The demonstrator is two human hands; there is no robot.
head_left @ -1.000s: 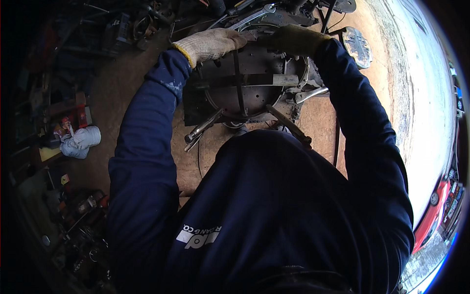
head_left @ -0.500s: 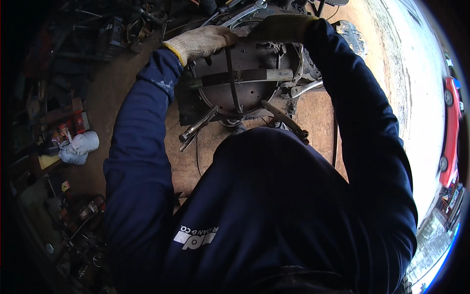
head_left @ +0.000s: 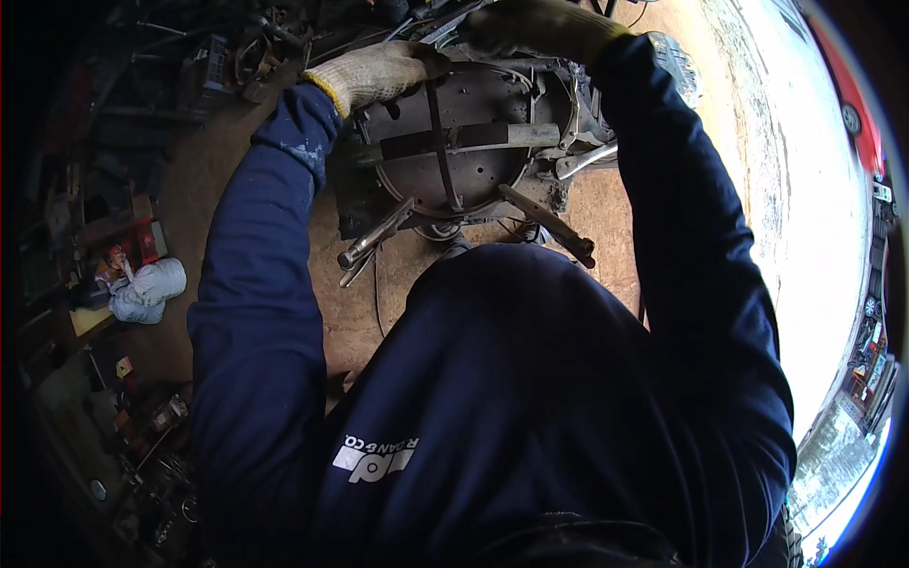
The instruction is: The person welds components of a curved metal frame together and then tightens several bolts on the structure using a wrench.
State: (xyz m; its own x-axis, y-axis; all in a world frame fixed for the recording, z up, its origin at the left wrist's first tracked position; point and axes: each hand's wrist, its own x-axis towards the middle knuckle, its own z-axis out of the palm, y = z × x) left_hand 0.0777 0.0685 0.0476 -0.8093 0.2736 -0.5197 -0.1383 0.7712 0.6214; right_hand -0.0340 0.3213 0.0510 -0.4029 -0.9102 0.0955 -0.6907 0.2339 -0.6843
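My left hand [head_left: 383,74], in a pale knit work glove with dark fingertips, is at the far end of a dark flat metal bar [head_left: 441,151]. Its fingers lie together over the bar's top and seem closed on it; their tips are partly hidden. The bar crosses a grey tube [head_left: 530,136] above a round, rusty metal plate [head_left: 483,175] with small holes. My right hand [head_left: 535,28], gloved too, reaches over tools at the far edge. Shade and blur hide its fingers and anything in them. Below it, a spanner [head_left: 440,33] shows in part.
Two metal legs, left [head_left: 377,234] and right [head_left: 549,225], jut toward me from the plate. A shiny metal handle [head_left: 585,161] sticks out on the right. Dark scrap and tools [head_left: 208,71] crowd the left. Another person [head_left: 147,284] crouches at far left; a red car [head_left: 852,90] stands outside.
My right hand has moved farther away and slightly left, now covering more of the spanner. My left hand stays at the bar. The whole view has shifted a little.
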